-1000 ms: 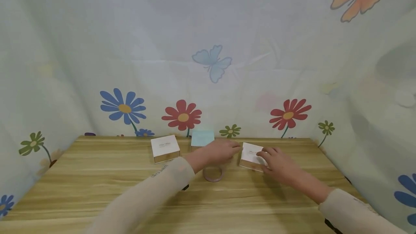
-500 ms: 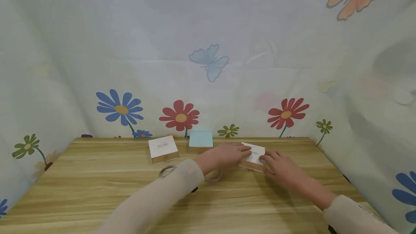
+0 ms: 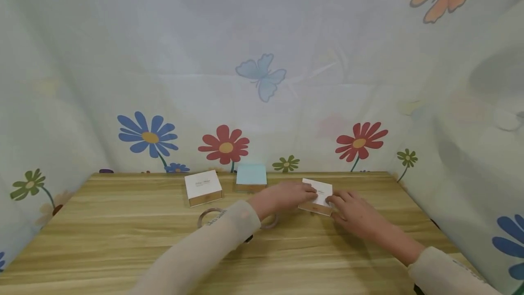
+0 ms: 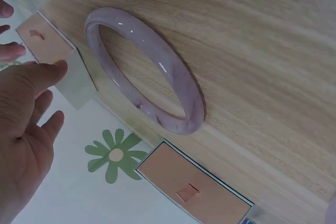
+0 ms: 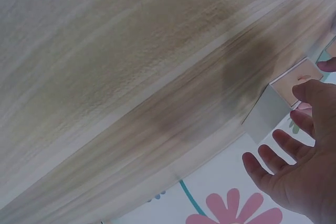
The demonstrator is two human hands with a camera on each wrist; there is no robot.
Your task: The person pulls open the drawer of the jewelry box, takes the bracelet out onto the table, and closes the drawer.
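A small white box (image 3: 323,189) with a tan drawer front lies at the right of the table, between both hands. My left hand (image 3: 284,195) reaches across from the left, its extended fingertips over the lid. Around the box's right side my right hand (image 3: 356,213) lies with loosely bent fingers; its thumb is close to the pull-tab front in the right wrist view, though contact is unclear. Neither hand curls round anything. A lilac bangle (image 4: 181,85) lies near my left hand. Another bangle (image 3: 200,218) is partly hidden by the left sleeve.
To the left stands a second white box (image 3: 203,186). A pale blue box (image 3: 251,175) sits at the wooden table's (image 3: 123,222) back edge. Behind it hangs a cloth (image 3: 184,58) printed with flowers and butterflies.
My left hand has moved right, bringing its fingers over the box lid. The right hand has shifted slightly off the lid toward the box's right side. The left bangle has come into view.
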